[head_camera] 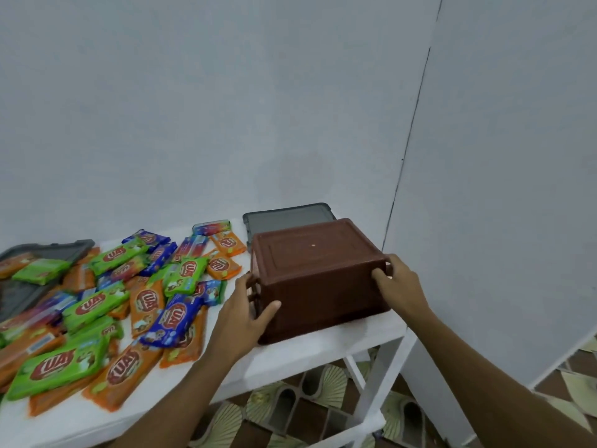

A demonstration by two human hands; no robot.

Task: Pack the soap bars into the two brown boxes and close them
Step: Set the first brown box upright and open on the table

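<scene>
A brown rectangular plastic box [319, 273] sat at the right end of the white table [290, 360], flat ribbed face up. The left hand [245, 315] clasped its left side at the handle with the thumb on the near wall, and the right hand [399, 282] clasped its right upper edge with curled fingers. A grey plastic lid [284, 221] lay just behind the box near the wall. Wrapped soap bars [93, 305] in green, orange and blue lay piled across the table's left part, apart from the box, some of them over a second dark grey lid [48, 250] at the far left.
</scene>
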